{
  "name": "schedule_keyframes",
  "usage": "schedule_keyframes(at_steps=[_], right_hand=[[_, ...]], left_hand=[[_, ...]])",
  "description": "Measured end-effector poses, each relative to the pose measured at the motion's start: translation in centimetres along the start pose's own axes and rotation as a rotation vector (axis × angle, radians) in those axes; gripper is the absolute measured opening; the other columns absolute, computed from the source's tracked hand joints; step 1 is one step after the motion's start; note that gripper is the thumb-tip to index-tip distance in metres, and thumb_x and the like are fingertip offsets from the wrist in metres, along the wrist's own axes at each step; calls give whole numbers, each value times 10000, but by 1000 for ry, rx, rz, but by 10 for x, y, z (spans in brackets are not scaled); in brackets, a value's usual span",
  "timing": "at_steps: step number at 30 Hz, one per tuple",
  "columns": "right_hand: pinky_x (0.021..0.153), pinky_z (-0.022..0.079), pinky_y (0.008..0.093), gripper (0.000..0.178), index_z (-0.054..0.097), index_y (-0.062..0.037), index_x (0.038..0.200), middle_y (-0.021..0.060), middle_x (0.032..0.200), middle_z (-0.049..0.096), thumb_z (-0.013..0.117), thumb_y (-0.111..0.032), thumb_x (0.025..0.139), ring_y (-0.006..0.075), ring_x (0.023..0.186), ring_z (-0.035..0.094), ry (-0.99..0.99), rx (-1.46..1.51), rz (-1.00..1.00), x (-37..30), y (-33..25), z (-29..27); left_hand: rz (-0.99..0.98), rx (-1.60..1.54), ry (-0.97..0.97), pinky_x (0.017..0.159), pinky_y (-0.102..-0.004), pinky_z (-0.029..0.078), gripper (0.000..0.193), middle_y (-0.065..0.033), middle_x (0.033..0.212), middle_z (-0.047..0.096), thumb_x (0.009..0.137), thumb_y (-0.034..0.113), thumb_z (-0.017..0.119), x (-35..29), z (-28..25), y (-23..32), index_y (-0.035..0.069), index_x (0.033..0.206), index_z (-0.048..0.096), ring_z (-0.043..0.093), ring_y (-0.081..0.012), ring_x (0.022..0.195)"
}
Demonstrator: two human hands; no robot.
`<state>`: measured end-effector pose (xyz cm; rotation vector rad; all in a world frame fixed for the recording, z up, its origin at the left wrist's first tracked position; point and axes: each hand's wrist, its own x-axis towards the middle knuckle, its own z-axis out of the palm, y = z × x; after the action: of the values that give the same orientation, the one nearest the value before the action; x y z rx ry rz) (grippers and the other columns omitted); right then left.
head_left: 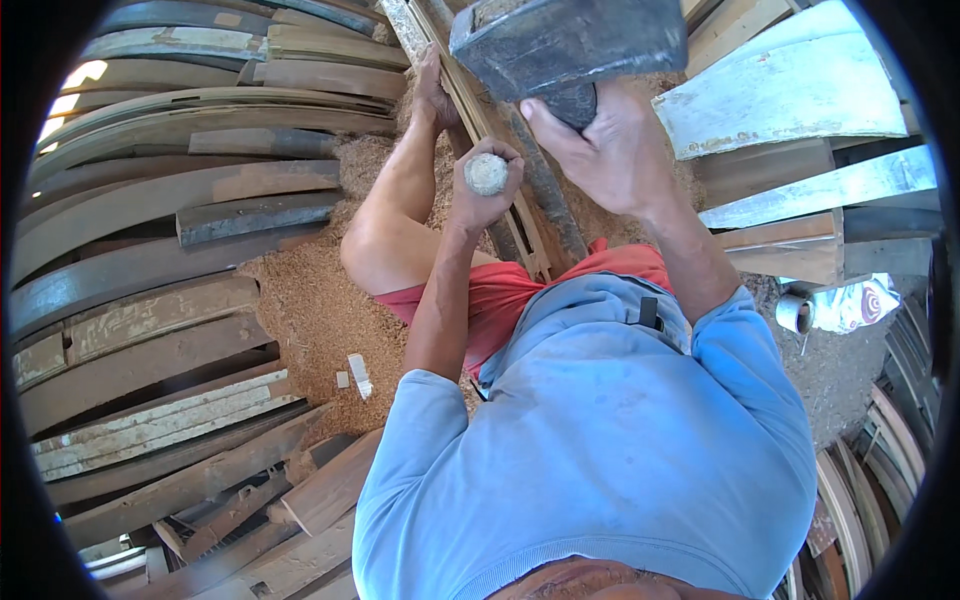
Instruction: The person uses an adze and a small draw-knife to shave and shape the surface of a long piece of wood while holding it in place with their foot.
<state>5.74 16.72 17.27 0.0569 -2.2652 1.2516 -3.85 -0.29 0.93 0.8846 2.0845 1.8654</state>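
Holding a big dark mallet (575, 48) by its handle (573, 105), the right hand (615, 150) is at 1 o'clock in my view. At 12 o'clock, I see the left hand (479, 206) wrapped around a round-ended tool (486, 174); I can't tell if it touches the long wood piece (466, 95) behind it. Wood bits (300, 320) lie at 9 o'clock, next to curved boards (160, 205).
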Motion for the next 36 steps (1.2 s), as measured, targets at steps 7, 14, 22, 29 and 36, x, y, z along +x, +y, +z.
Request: schedule_keyframes(at_steps=[7,14,22,29,36], right_hand=[[748,535,491,355,639,15,1105,255,868,686,699,-213,840,406,846,694,-661,-501,119,-18,40,29],[731,527,397,336,623,29,1087,147,832,670,720,-194,855,244,769,674,-338,46,119,-18,21,9],[506,479,220,174,654,-11,956,23,713,624,750,-140,889,57,567,568,-34,102,38,-9,-8,-55],[670,542,419,257,663,-15,1006,186,799,699,689,-236,877,341,698,682,-28,-113,-10,-11,18,-18],[689,542,423,274,687,8,981,215,760,677,692,-248,881,366,670,663,-263,-227,67,-17,25,-4]], left_hand=[[6,161,36,862,-371,534,274,-77,1014,692,830,76,696,-23,-2,-43,55,1100,656,663,-203,947],[-59,-40,148,647,-306,565,262,-53,896,696,815,-3,701,30,-2,-35,31,1067,639,683,-161,768],[-113,-97,205,546,-215,475,71,9,734,620,894,59,697,25,13,18,45,896,627,587,-57,605],[23,49,109,640,-254,500,67,-17,754,654,852,47,704,19,29,8,24,863,641,609,-87,681],[-58,89,119,686,-257,496,97,-25,810,655,874,63,697,-31,15,-11,20,939,639,595,-83,741]])
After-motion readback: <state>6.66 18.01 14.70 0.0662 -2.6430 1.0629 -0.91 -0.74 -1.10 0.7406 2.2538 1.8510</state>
